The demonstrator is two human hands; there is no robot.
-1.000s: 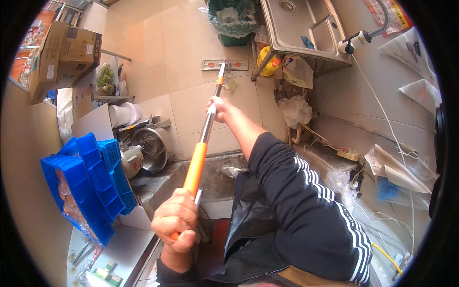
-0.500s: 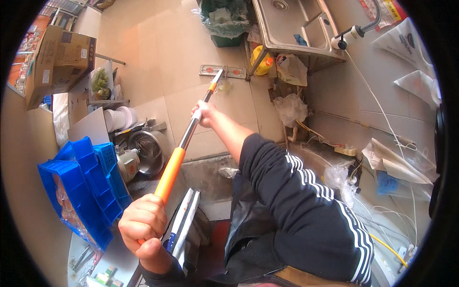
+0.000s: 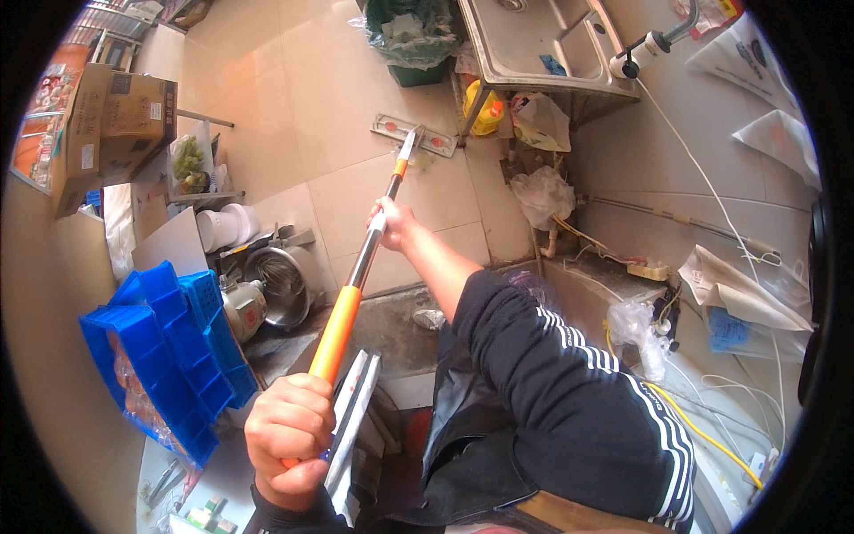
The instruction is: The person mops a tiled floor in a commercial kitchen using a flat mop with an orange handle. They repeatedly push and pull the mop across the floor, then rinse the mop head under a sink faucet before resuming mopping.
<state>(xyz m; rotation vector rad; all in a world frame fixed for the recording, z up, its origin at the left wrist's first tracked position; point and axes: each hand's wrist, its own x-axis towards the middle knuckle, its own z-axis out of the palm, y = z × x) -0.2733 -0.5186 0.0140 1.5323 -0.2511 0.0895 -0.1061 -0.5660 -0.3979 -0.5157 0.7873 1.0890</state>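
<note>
I have the beige tiled floor running down to a grey concrete ledge along its near edge, and it spreads widest left of the grey rectangular mop head. The stainless-steel sink bounds the right edge, one leg standing in the way just beside that head. Left of my hands are stacked blue plastic crates, a brown cardboard box farther off. My orange-and-silver flat mop slants across the middle, head on the tiles. A lined dark green bin blocks the way beyond; a round steel bowl sits near the ledge, a yellow plastic bottle under the sink. My left hand wraps its fingers, pressed together, round the orange grip; my right hand curls its fingers round the upper pole.
</note>
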